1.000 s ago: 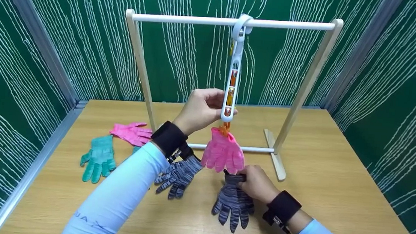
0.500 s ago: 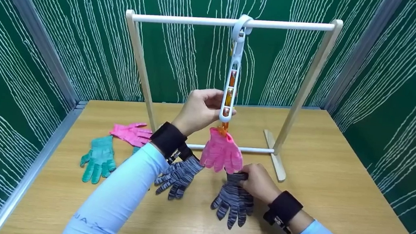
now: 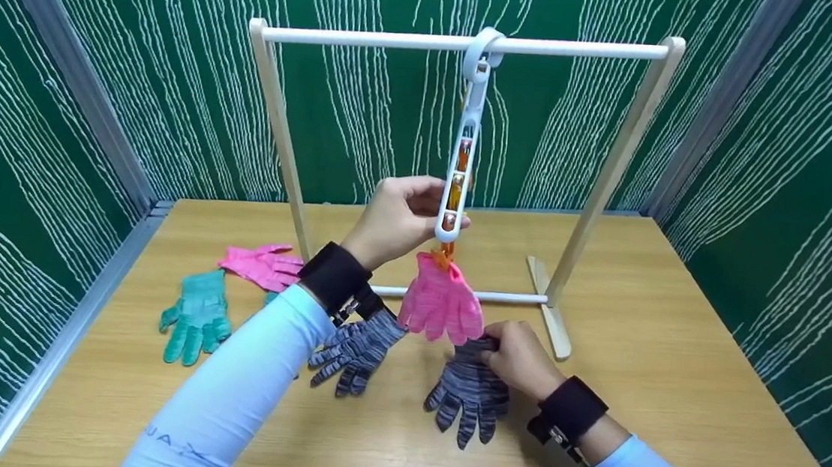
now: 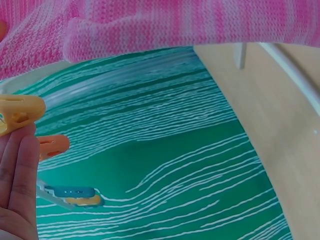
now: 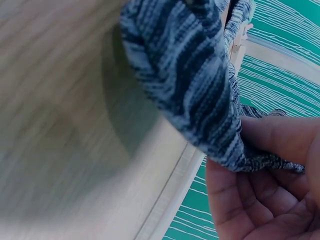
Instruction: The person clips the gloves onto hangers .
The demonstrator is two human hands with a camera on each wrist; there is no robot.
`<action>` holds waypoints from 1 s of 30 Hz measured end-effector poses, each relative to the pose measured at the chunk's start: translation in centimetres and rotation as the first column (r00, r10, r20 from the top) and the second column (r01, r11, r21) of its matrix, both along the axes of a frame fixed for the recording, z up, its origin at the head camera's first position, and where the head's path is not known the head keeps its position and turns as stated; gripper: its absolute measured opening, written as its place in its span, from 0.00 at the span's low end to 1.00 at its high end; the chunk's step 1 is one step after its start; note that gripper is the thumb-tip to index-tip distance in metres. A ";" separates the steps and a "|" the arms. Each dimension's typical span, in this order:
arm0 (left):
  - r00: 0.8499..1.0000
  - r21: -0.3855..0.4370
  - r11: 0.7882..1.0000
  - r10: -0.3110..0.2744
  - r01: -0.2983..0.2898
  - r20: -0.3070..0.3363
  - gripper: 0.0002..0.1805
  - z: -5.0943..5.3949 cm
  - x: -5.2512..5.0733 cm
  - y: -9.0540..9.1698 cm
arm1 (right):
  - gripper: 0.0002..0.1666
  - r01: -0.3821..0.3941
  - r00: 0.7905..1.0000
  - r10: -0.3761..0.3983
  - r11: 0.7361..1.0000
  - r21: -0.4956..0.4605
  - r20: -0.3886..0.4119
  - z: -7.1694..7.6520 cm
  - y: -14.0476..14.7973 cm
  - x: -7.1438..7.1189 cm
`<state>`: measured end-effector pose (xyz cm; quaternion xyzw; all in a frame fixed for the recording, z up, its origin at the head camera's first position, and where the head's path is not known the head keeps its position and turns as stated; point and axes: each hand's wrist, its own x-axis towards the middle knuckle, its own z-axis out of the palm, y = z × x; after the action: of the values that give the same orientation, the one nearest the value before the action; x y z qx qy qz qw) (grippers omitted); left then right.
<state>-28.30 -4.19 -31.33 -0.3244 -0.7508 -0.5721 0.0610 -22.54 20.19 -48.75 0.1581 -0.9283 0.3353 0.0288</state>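
My left hand point(image 3: 401, 217) is beside the white clip hanger point(image 3: 475, 103), its fingers partly hidden behind it. In the left wrist view the fingers of that hand point(image 4: 19, 175) hold a yellow clip point(image 4: 22, 107). A pink glove point(image 3: 443, 303) hangs by its cuff from an orange clip point(image 3: 443, 253) at the hanger's near end. Below and right of it, my right hand point(image 3: 523, 359) pinches the cuff of a grey striped glove point(image 3: 468, 392), whose fingers point downward. The right wrist view shows thumb and fingers of the hand point(image 5: 265, 185) gripping the knit edge point(image 5: 200, 95).
The hanger hooks over the white top bar point(image 3: 373, 39) of a wooden rack point(image 3: 614, 168). Another grey striped glove point(image 3: 356, 352) lies near my left wrist. Farther left are a green glove point(image 3: 198, 312) and a pink glove point(image 3: 262, 265), with another green piece partly hidden by my arm.
The hanger's near end and its pink glove have shifted slightly left. My right hand has risen a little with the grey glove. My left hand has barely moved.
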 end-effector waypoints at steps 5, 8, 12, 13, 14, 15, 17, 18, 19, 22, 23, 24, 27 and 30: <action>1.000 0.007 1.000 0.007 -0.007 -0.006 0.20 0.1 0.0 -0.2 | 0.07 0.020 0.999 -0.020 1.000 -0.002 -0.025 0.3 0.0 -0.2; 1.000 0.004 1.000 0.009 -0.009 -0.012 0.20 0.1 0.0 -0.2 | 0.05 0.040 0.998 -0.040 0.999 -0.015 -0.042 0.5 -0.1 -0.2; 1.000 0.001 1.000 0.005 -0.005 -0.009 0.20 0.0 0.0 -0.1 | 0.04 0.060 0.996 -0.063 0.997 -0.052 -0.061 0.7 -0.1 -0.1; 1.000 0.002 1.000 0.005 -0.005 -0.007 0.20 0.0 0.0 -0.1 | 0.04 0.065 0.995 -0.069 0.996 -0.060 -0.067 0.9 -0.2 -0.1; 1.000 0.003 1.000 0.005 -0.005 -0.006 0.20 0.0 0.0 -0.1 | 0.03 0.067 0.995 -0.072 0.996 -0.067 -0.069 1.0 -0.2 -0.1; 1.000 0.004 1.000 0.006 -0.006 -0.006 0.20 0.0 0.0 0.0 | 0.03 0.067 0.995 -0.073 0.995 -0.074 -0.072 1.1 -0.2 -0.1; 1.000 0.005 1.000 0.007 -0.007 -0.008 0.20 -0.1 0.0 0.0 | 0.03 0.060 0.995 -0.066 0.994 -0.088 -0.077 1.3 -0.2 0.0; 1.000 0.005 1.000 0.007 -0.007 -0.012 0.19 -0.1 -0.1 0.0 | 0.04 0.061 0.995 -0.068 0.994 -0.093 -0.077 1.4 -0.1 0.0; 1.000 0.005 1.000 0.008 -0.008 -0.015 0.19 -0.2 -0.1 0.0 | 0.04 0.060 0.994 -0.068 0.993 -0.097 -0.080 1.6 -0.1 0.1; 1.000 0.003 1.000 0.005 -0.005 -0.020 0.20 -0.1 -0.1 0.0 | 0.04 0.052 0.994 -0.061 0.994 -0.099 -0.090 1.9 0.0 0.0; 1.000 0.002 1.000 0.005 -0.005 -0.022 0.20 -0.1 -0.1 0.0 | 0.04 0.055 0.993 -0.064 0.994 -0.097 -0.095 2.0 0.1 0.0; 1.000 0.002 1.000 0.004 -0.004 -0.022 0.20 -0.1 -0.1 0.0 | 0.04 0.057 0.992 -0.067 0.994 -0.091 -0.104 2.1 0.1 -0.1; 1.000 0.002 1.000 0.004 -0.004 -0.018 0.20 -0.1 0.0 0.0 | 0.04 0.056 0.990 -0.066 0.995 -0.080 -0.128 2.3 0.2 -0.3; 1.000 0.003 1.000 0.004 -0.004 -0.012 0.20 -0.2 0.0 0.0 | 0.05 0.053 0.990 -0.064 0.995 -0.089 -0.126 2.5 0.2 -0.4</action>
<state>-28.34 -4.19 -31.49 -0.3263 -0.7503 -0.5711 0.0673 -22.92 20.40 -46.25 0.1508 -0.9135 0.3628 0.1054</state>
